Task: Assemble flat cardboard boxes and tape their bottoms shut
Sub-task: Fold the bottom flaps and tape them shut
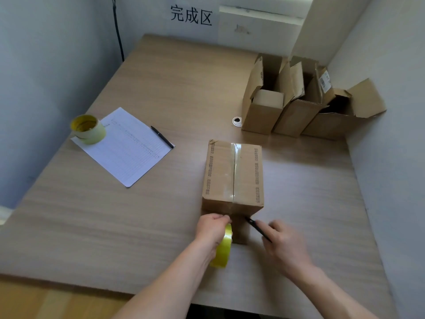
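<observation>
A cardboard box stands bottom-up near the table's middle, with clear tape running along its centre seam and down the near side. My left hand grips a yellow tape roll against the box's near face, fingers curled at the tape's end. To the right of it, my right hand holds a thin black cutter, whose tip points at the tape by the box's near face.
Three assembled boxes with open flaps stand at the back right against the wall. A second yellow tape roll sits on a sheet of paper at the left, with a black pen beside it. A round cable grommet is nearby.
</observation>
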`<state>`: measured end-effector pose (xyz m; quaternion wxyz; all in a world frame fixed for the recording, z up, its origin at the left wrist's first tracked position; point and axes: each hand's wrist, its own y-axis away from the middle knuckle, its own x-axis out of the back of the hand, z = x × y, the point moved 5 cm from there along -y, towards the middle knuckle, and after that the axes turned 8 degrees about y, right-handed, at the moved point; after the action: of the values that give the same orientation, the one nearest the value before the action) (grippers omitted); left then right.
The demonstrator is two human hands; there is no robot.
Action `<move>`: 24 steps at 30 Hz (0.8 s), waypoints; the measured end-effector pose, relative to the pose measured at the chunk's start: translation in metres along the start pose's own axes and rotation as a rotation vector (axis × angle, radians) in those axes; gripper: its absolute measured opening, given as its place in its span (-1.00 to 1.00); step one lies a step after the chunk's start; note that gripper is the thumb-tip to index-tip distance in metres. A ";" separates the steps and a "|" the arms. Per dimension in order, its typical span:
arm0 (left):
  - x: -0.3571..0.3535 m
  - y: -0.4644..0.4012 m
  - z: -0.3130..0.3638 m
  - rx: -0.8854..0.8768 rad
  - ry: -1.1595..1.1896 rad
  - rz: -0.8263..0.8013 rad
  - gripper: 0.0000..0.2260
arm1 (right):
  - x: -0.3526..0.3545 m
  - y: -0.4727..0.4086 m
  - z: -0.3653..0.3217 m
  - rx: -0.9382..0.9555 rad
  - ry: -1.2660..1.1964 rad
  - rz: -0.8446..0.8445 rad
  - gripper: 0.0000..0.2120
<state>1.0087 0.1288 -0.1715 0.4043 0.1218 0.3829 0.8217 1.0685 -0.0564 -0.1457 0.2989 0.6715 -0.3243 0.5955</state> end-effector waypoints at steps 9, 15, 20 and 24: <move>0.002 -0.001 -0.001 0.015 -0.037 0.017 -0.86 | 0.026 -0.018 0.014 -0.341 -0.212 0.226 -0.39; -0.001 0.002 0.000 -0.002 -0.101 0.030 -0.82 | 0.048 -0.094 -0.060 0.199 0.078 0.095 -0.54; 0.003 0.012 -0.003 0.119 -0.408 -0.088 -0.79 | 0.042 -0.102 -0.061 0.148 0.125 0.173 -0.63; 0.005 0.034 0.013 0.045 -0.287 -0.238 -0.91 | 0.043 -0.104 -0.063 0.071 0.030 0.083 -0.60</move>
<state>0.9925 0.1265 -0.1383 0.5464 0.2003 0.3513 0.7335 1.1157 0.0533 -0.0972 0.2544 0.6586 -0.3261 0.6286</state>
